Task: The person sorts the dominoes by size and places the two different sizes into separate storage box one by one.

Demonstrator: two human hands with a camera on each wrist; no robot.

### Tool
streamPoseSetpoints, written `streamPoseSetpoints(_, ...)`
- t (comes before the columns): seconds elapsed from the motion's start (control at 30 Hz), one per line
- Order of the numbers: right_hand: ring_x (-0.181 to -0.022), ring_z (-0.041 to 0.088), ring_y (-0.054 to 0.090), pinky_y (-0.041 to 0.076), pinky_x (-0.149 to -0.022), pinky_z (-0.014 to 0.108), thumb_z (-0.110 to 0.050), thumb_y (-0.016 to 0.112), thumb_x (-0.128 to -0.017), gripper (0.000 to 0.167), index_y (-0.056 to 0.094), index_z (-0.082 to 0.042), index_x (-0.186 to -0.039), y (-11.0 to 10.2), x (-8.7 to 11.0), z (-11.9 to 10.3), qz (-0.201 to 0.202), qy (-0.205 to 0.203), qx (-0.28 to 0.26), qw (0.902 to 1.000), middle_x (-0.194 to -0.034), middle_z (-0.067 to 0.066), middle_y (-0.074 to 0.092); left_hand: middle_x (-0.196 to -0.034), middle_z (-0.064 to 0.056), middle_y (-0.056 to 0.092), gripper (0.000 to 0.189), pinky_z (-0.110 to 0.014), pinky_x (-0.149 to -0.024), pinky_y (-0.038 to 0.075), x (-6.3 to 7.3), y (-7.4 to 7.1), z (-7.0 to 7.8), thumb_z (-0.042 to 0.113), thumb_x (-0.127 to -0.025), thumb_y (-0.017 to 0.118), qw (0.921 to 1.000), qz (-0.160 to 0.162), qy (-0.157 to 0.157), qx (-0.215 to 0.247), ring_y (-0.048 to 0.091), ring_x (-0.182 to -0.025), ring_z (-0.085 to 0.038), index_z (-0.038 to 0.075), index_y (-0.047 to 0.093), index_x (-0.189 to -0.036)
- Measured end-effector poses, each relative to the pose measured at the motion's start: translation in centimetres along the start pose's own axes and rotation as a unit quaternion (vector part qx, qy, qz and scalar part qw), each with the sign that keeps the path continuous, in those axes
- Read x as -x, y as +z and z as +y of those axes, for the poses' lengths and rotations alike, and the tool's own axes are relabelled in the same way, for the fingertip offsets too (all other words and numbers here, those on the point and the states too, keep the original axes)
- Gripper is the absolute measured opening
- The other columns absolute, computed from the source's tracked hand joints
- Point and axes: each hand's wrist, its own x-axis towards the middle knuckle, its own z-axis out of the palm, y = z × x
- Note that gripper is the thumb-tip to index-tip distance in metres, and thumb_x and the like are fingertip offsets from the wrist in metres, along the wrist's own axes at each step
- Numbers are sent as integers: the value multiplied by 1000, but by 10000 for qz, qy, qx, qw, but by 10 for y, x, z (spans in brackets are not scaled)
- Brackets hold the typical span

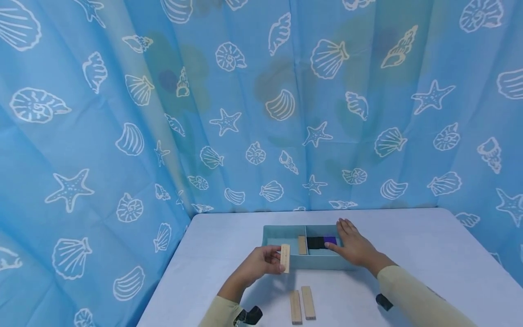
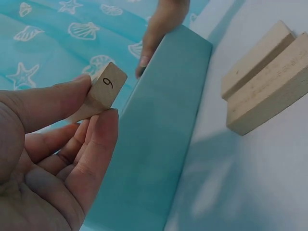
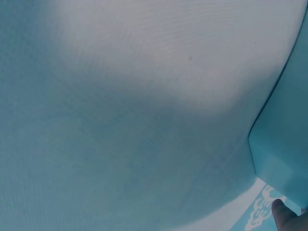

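The left hand pinches a wooden block between thumb and fingers, a hold that seems to keep its numbered end uncovered, near the tray's front wall. The right hand, fingers straight, apparently steadies the tray's right end. Two loose blocks lie nearer on the tabletop.

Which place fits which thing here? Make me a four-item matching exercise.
1. Numbered wooden block
2. Black item
3. Right hand
4. Two wooden blocks side by side

A. On the white table, in front of the tray
B. Pinched by the left hand
C. At the tray's right end
D. In the tray's right compartment

Pairs: 1-B; 2-D; 3-C; 4-A
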Motion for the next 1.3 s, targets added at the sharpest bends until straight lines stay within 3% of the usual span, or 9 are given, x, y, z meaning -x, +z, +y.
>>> streamPoseSetpoints(0.23, -142, 47, 11, 15, -112, 58, -62, 51, -92, 97, 22, 11, -149, 0, -3, 1, 12, -46, 60, 10000, -155, 30, 17, -105, -5, 62, 60, -34, -78, 56, -8, -8, 9, 5, -81, 78, 9999, 40, 93, -49, 63, -92, -19, 3, 54, -137)
streamPoseSetpoints(0.6, -143, 45, 9, 14, -113, 57, -64, 50, -92, 98, 21, 11, -149, 1, -8, 4, -11, -51, 88, 9999, -156, 29, 16, -107, -10, 61, 57, -34, -80, 56, -39, -21, 16, 5, -84, 76, 9993, 199, 124, 282, 64, -92, -22, 0, 54, -136)
streamPoseSetpoints(0.93, -143, 45, 9, 13, -113, 56, -63, 49, -92, 97, 21, 12, -149, 1, -5, 3, -20, -55, 71, 10000, -156, 29, 16, -111, -10, 60, 58, -33, -81, 55, -61, -21, 14, 4, -86, 73, 9991, 147, -214, 328, 65, -94, -22, -1, 49, -139)
streamPoseSetpoints(1.2, -143, 45, 11, 15, -113, 56, -77, 38, -88, 108, 22, 11, -149, 2, -3, 3, 4, -49, 129, 9999, -156, 29, 17, -109, -10, 60, 55, -32, -80, 56, -71, -16, 11, 1, -88, 70, 9990, 102, -398, 156, 65, -91, -20, -3, 49, -138)
streamPoseSetpoints(1.3, -143, 45, 11, 15, -112, 57, -71, 44, -90, 103, 23, 11, -149, 2, -2, 4, 27, -58, 90, 9999, -156, 29, 17, -106, -10, 61, 52, -33, -80, 56, -75, -14, 8, 0, -87, 70, 9988, 82, -470, 100, 66, -89, -21, -3, 52, -136)
